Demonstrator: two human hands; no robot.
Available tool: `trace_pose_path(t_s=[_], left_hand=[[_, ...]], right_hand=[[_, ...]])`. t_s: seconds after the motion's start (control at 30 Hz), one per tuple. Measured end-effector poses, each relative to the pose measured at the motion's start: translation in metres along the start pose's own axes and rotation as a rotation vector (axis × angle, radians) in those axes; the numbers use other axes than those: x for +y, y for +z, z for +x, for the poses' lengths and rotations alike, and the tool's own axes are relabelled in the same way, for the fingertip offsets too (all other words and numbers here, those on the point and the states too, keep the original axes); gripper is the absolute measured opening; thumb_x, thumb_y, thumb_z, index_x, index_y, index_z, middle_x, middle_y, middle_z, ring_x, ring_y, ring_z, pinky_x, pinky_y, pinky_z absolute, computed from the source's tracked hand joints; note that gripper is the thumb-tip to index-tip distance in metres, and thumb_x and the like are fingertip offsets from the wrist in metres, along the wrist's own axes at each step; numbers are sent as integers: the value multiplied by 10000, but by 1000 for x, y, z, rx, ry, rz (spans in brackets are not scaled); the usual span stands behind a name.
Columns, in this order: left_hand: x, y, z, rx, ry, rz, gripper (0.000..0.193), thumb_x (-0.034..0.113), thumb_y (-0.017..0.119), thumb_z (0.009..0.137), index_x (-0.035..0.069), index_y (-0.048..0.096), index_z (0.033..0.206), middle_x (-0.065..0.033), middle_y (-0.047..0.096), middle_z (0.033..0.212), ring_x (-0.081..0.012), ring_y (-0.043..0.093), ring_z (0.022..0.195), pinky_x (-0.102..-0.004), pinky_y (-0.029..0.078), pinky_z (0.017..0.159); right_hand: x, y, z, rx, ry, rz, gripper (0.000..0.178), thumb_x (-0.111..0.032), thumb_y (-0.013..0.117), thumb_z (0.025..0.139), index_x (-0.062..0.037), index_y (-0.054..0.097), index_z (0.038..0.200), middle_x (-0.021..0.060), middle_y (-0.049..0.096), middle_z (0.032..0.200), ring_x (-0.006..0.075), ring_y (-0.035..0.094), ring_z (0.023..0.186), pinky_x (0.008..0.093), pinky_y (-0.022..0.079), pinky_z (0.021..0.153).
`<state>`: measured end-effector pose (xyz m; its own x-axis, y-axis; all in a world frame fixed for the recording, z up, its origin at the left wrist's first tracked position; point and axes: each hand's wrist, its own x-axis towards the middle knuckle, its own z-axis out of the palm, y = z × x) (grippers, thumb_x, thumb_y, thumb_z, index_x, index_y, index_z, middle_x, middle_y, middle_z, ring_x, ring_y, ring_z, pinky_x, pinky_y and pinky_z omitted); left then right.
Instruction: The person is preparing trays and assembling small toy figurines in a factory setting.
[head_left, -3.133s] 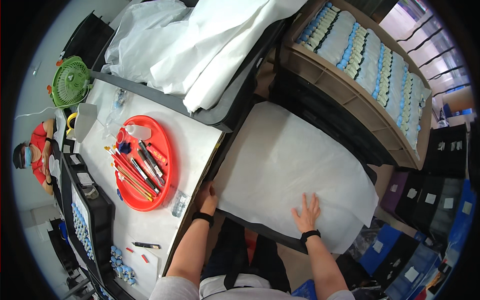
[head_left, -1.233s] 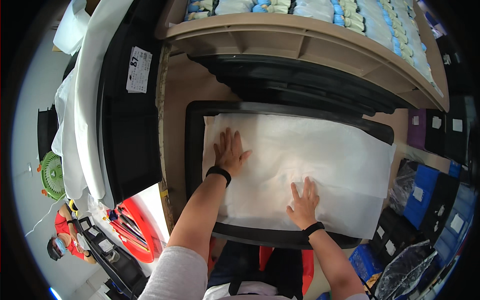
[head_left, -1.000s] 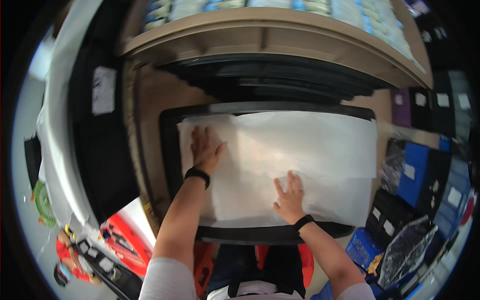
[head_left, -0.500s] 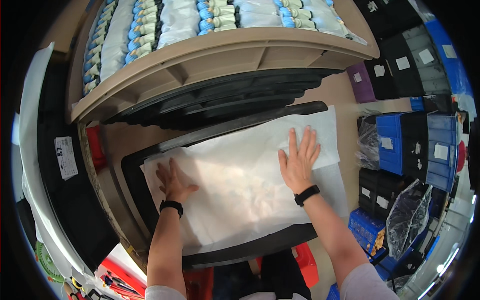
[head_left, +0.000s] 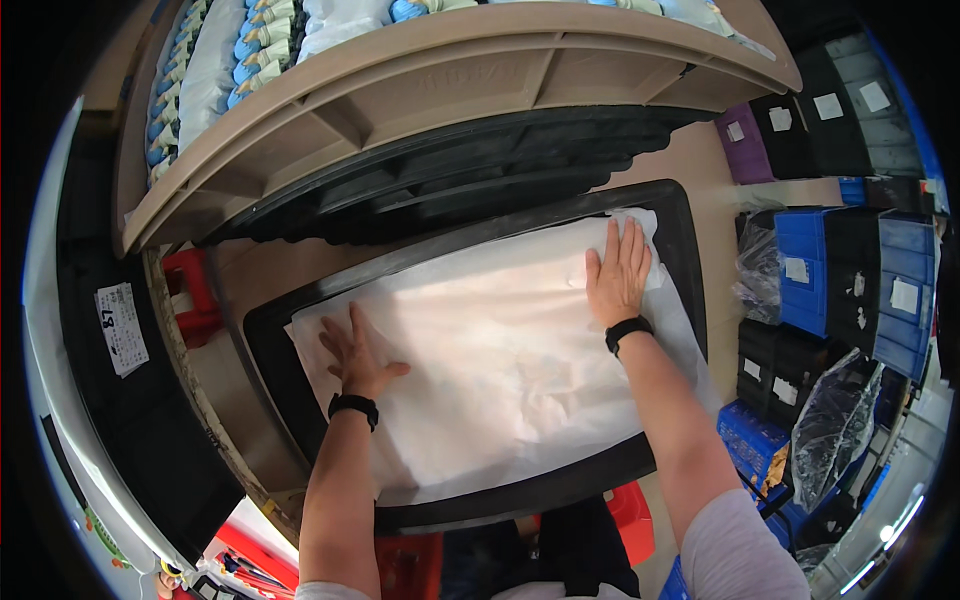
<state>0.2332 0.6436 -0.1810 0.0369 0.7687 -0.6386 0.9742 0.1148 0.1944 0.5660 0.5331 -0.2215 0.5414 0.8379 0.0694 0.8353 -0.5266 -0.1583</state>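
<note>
A white translucent sheet (head_left: 500, 330) covers the inside of a black crate (head_left: 682, 225) in front of me. Pale shapes show faintly through the sheet, too dim to name. My left hand (head_left: 357, 358) rests on the sheet's left part, fingers spread. Near the far right corner my right hand (head_left: 618, 275) lies flat on it with fingers stretched out. The sheet is bunched a little beside the right fingertips, and its right edge reaches over the crate's near right rim. Neither hand grips anything.
Beyond stands a brown crate (head_left: 440, 90) holding rows of blue-and-cream figures (head_left: 268, 40) between white sheets, above stacked black trays (head_left: 480, 165). Blue bins (head_left: 800, 265) and black bins line the right side. A black box with a paper label (head_left: 122, 328) stands left; a red stool (head_left: 628, 525) is below.
My right hand has moved slightly right and farther off. The sheet's far right corner is now tucked inside the crate's rim, where it hung over before. My left hand stays nearly in place.
</note>
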Motion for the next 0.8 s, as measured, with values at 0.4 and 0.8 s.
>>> trace_pose_path(t_s=[0.4,0.8], left_hand=[[-1,-4,1,-28,-32,67,1214,110,811,521,354,-40,1351,-200,-145,1397,-410,-88,1286,-655,130,950],[-13,4,-20,68,85,166,1214,174,817,524,318,-55,1357,-217,-107,1397,-421,-46,1286,-663,158,935]], right_hand=[[-33,-89,-107,-566,-67,66,675,-176,581,723,-130,279,1325,178,133,1391,386,133,1268,613,136,955],[18,-74,-123,-593,175,266,830,-232,626,699,-31,138,1339,321,126,1326,461,222,1193,452,191,1013]])
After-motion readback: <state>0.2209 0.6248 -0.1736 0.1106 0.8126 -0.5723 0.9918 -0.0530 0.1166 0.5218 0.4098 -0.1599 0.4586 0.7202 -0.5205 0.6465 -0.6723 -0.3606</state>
